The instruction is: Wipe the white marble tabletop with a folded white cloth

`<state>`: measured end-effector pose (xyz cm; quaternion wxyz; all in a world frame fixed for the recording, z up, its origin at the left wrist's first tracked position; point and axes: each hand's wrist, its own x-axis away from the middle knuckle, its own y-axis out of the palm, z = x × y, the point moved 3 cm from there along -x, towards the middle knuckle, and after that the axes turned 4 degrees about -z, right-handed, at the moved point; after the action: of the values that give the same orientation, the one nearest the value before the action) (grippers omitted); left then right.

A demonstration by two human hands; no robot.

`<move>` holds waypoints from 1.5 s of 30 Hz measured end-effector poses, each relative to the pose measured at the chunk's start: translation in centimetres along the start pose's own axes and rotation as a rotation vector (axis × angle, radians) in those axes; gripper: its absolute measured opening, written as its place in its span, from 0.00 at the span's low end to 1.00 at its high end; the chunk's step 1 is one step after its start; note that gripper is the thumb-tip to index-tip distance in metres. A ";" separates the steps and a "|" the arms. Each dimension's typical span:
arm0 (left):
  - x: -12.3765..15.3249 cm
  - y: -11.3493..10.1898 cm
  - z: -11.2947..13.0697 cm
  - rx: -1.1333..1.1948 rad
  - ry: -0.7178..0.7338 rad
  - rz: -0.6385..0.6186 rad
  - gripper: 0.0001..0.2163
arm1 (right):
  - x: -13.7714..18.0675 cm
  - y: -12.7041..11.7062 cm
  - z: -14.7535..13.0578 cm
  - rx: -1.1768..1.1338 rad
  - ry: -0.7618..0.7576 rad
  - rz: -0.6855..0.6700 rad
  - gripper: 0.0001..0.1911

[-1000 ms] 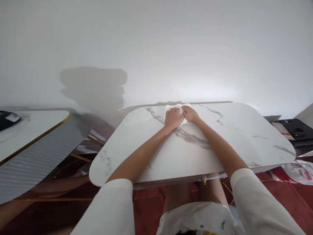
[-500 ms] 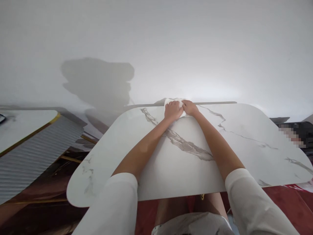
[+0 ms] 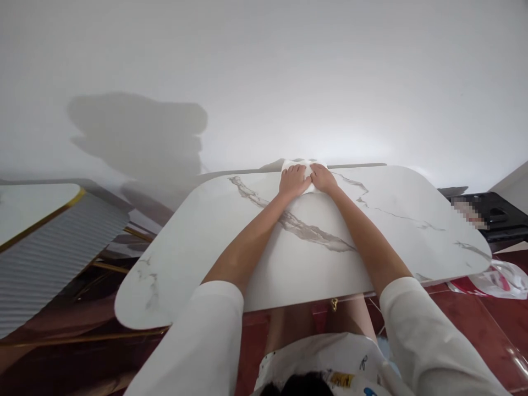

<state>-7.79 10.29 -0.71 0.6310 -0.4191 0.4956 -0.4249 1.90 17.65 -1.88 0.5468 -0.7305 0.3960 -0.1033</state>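
My left hand point(image 3: 293, 180) lies over a folded white cloth point(image 3: 308, 170) at the far edge of a white marble-patterned tabletop point(image 3: 223, 220). Its fingers are bent slightly over the cloth and point toward the wall. Close beside it, my right hand point(image 3: 324, 178) presses on the cloth's right part, the two thumbs almost meeting. Both arms reach straight out across the table. The cloth's far side sticks out past the fingertips at the wall; what lies under the palms is hidden.
A pale wall point(image 3: 264, 82) rises right behind the tabletop. To the left stands another white table point(image 3: 37, 212) with gold trim and ribbed grey side. A black case-like object point(image 3: 509, 217) is at the right, above a white and pink plastic bag point(image 3: 501, 280) on the red tiled floor point(image 3: 474, 330).
Both hands and the cloth have slid a little to the right along the far edge. My right fingers lie flatter. The view has turned slightly right, bringing the bag further into sight.
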 end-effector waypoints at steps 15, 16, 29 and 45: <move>11.7 -3.1 3.3 0.016 0.081 -0.054 0.18 | 11.8 -1.4 -5.6 0.099 -0.078 -0.039 0.23; 13.0 -3.4 3.7 0.009 0.090 -0.064 0.18 | 13.1 -1.5 -6.2 0.091 -0.099 -0.033 0.23; 24.9 -5.7 7.5 0.012 0.002 -0.112 0.26 | 25.2 -2.5 -10.4 0.029 -0.144 -0.008 0.28; 17.9 -3.9 10.5 0.061 0.111 -0.090 0.18 | 20.6 -4.8 -3.7 0.048 -0.085 -0.054 0.25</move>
<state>4.67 -6.72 -0.21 0.5952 -0.3973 0.4974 -0.4903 15.72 1.17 -2.05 0.5775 -0.7312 0.3499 -0.0965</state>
